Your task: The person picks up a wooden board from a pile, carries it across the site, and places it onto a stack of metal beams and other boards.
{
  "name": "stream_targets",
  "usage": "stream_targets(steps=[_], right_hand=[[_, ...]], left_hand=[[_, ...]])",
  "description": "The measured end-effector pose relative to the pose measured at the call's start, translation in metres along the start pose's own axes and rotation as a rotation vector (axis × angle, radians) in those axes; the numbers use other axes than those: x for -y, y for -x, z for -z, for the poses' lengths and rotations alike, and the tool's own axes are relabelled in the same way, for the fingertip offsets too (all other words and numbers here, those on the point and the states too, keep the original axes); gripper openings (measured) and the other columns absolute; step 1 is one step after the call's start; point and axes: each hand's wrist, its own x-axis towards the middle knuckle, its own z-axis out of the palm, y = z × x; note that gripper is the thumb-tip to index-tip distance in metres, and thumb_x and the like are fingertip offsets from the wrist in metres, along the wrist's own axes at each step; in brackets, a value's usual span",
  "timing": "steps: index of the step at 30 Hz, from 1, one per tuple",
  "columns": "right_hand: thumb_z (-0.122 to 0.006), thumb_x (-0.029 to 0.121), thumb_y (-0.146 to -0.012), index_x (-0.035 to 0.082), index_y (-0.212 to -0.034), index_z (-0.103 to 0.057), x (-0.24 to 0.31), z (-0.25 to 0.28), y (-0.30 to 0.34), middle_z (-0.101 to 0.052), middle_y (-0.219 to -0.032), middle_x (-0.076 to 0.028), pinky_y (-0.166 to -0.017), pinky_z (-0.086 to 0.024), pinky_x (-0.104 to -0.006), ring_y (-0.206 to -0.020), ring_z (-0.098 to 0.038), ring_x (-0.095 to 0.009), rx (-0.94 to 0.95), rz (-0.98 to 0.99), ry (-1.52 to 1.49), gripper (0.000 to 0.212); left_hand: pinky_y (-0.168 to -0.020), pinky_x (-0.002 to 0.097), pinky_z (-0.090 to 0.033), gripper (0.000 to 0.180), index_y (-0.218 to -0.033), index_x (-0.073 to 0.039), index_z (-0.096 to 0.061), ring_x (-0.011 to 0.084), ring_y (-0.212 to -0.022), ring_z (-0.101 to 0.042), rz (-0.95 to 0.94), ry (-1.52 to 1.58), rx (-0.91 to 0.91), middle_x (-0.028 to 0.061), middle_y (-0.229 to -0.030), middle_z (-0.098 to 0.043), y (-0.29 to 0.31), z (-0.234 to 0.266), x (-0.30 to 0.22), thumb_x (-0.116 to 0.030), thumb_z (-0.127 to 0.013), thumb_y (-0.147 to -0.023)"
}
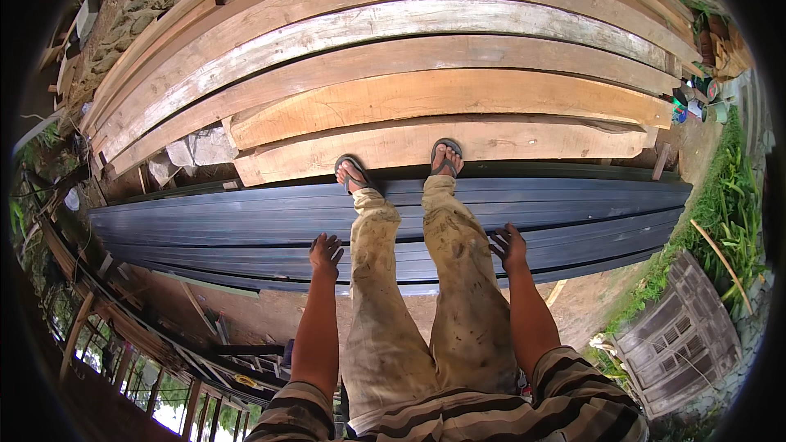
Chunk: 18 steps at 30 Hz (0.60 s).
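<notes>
Beside my left knee is my left hand point(326, 254), with its fingers apart and nothing in it. My right hand point(511, 247) is at the outer side of my right knee, fingers spread and likewise holding nothing. Both are over a stack of long dark blue-grey ribbed lengths point(205, 217), perhaps metal; whether either hand touches it, I cannot tell. My feet in dark flip-flops rest at the near edge of a pale wooden plank point(524, 141).
Several long wooden boards point(426, 53) lie side by side beyond my feet, one whitish point(360, 23). An old wooden door point(679, 336) leans at the lower right beside green plants point(729, 188). Stones point(205, 147) are wedged at the boards' left end. Timber framing point(78, 327) stands lower left.
</notes>
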Motion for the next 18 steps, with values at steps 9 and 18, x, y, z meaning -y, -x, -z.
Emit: stream_targets(steps=[9,18], right_hand=[[-0.067,0.046,-0.093,0.011,-0.139,-0.051,0.063,0.01,0.005,-0.063,-0.128,-0.012,-0.086,-0.055,-0.0447,-0.111,-0.064,-0.028,0.0,0.237,0.083,0.061],[-0.066,0.048,-0.092,0.008,-0.123,-0.066,0.003,0.022,0.109,-0.07,-0.108,-0.008,-0.081,-0.055,-0.0364,-0.095,-0.069,-0.022,0.026,0.444,0.498,0.051]], left_hand=[[-0.11,0.0505,-0.04,0.059,-0.152,-0.013,-0.032,0.033,-0.132,-0.052,-0.003,0.021,0.164,0.0157,-0.148,-0.048,-0.016,-0.033,0.001,-0.037,-0.05,-0.101],[-0.097,0.0522,-0.047,0.058,-0.144,-0.011,-0.04,0.0353,-0.119,-0.059,-0.051,-0.259,0.305,0.0185,-0.139,-0.055,0.027,-0.051,0.009,-0.04,-0.057,-0.097]])
